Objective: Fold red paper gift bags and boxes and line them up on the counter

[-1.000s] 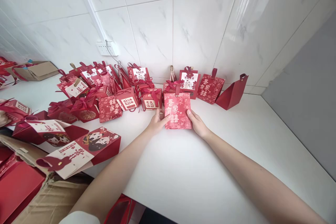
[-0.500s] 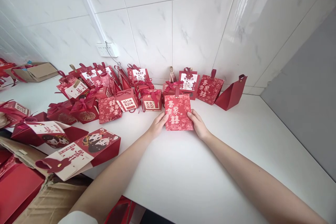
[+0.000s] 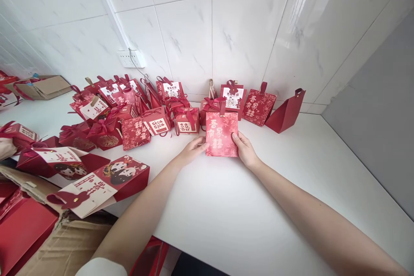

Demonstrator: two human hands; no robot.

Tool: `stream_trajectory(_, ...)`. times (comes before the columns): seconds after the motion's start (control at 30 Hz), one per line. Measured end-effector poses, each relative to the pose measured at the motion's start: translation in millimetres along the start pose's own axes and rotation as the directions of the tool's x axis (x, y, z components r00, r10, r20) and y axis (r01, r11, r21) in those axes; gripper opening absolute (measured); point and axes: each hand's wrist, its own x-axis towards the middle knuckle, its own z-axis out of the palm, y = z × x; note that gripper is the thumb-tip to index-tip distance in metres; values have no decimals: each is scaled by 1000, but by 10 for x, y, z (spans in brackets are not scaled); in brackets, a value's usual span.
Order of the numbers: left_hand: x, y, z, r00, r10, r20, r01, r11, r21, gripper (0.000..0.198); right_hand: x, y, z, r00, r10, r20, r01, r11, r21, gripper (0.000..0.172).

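A small red gift bag [image 3: 221,134] with gold characters stands on the white counter [image 3: 246,207] in front of a row of similar red boxes. My right hand [image 3: 245,150] grips its right side, fingers wrapped on the lower corner. My left hand [image 3: 192,149] rests on the counter just left of the bag, fingertips at its lower left edge, fingers loosely stretched. A short red tab sticks up from the bag's top.
Several red gift boxes and bags [image 3: 155,114] line the tiled wall. A plain red pouch [image 3: 286,112] leans at the right end. Larger printed bags [image 3: 97,185] and a cardboard carton [image 3: 48,241] sit at the left. A wall socket [image 3: 131,58] is behind.
The bag has shifted slightly right and back toward the row. My left hand has slipped off its side and now lies at its lower left corner; my right hand still grips it.
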Motion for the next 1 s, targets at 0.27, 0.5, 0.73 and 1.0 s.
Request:
stream_trajectory(0.27,-58,80,143,998,59,-33,-50,976,212,30,111,82,-148,958,198,-208,-161,970,180,35)
stream_trajectory(0.5,-3,24,133,938,58,-341,79,924,374,28,96,171,-167,918,-62,-393,-119,900,-420,37)
stream_trajectory(0.73,-16,36,117,971,-55,-234,106,972,211,39,-16,33,-55,944,-165,-286,-18,840,-542,52)
stream_trajectory(1.0,-63,178,163,979,31,-200,4,985,172,51,-298,-251,219,811,-363,459,578,375,-725,57)
